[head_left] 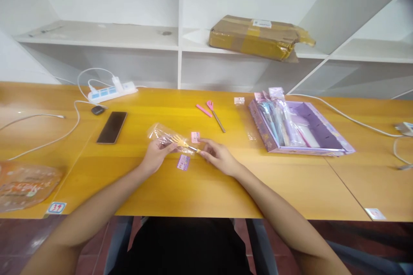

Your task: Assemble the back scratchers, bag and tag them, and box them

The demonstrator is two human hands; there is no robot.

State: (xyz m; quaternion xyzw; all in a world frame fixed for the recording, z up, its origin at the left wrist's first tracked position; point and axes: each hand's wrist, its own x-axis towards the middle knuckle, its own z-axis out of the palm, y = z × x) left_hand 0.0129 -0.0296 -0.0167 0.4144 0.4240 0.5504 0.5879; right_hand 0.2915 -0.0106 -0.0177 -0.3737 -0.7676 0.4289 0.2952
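A yellow hand-shaped scratcher [179,141] with a metal rod lies between my two hands, over the table. My left hand [156,154] is closed on its head end, along with a clear plastic wrapper [158,130]. With thumb and fingertips, my right hand [221,157] pinches the handle end. Beside the right fingertips is a small pink card [195,137], and a purple card [183,162] lies just below the scratcher. Farther back on the table are a pink scratcher [217,116] with a metal rod and a separate pink strip [204,110].
A purple tray [322,151] with several wrapped items sits at the right. Left are a phone [112,127], a power strip [112,91] with cables and an orange-printed plastic bag [27,184]. A taped cardboard box [254,36] rests on the shelf behind.
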